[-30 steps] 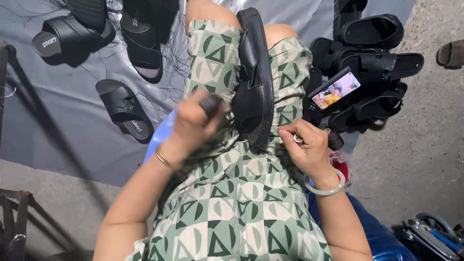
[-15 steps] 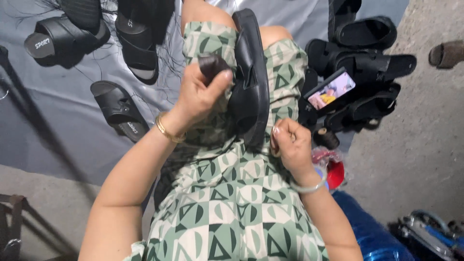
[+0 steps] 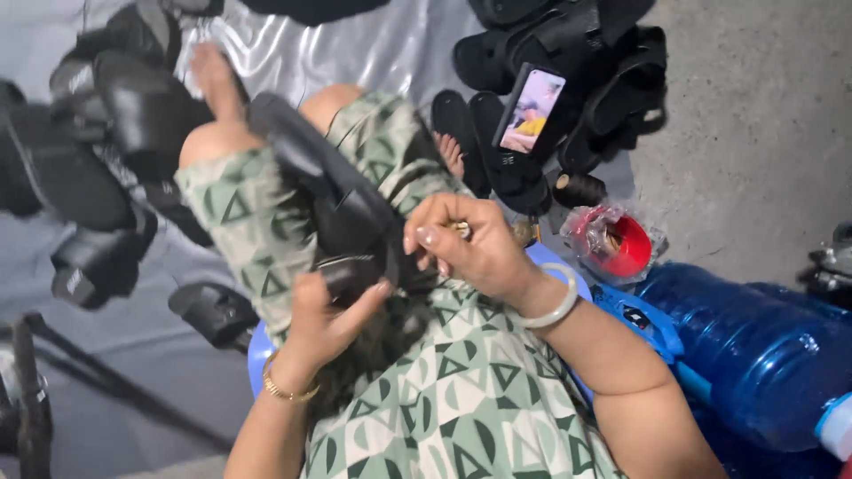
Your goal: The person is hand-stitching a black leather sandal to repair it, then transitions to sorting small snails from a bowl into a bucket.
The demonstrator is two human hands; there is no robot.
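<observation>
Head view, looking down on the lap of a seated person in a green and cream triangle-print garment [image 3: 461, 399]. A black rubber slide sandal [image 3: 333, 200] lies across the lap, running from far left toward the near centre, with its strap end at the near side between the two hands. Left hand [image 3: 324, 319], with a thin gold bangle at the wrist, comes up from the near left; its fingers [image 3: 368, 297] are curled up against the near end of the sandal's strap and grip it from below. Right hand [image 3: 461, 244], with a white bangle at the wrist, comes in from the near right; its thumb and forefinger are pinched together on a small pale object [image 3: 461, 229] just beside the strap, too small to identify, and the remaining fingers are bent inward. The two hands sit close together, with the strap end between them. A bare foot [image 3: 213, 80] and knee show at far left, above a grey sheet [image 3: 355, 44] spread on the floor. Several more black sandals [image 3: 106, 177] lie on that sheet to the left, blurred. At far right, a pile of black sandals [image 3: 586, 71] with a lit smartphone [image 3: 530, 111] propped against it. Just near the pile are a dark spool of thread [image 3: 581, 188] and a red round container in clear wrapping [image 3: 617, 244]. A large blue translucent water bottle [image 3: 763, 350] lies on its side at near right on the concrete floor [image 3: 754, 115].
</observation>
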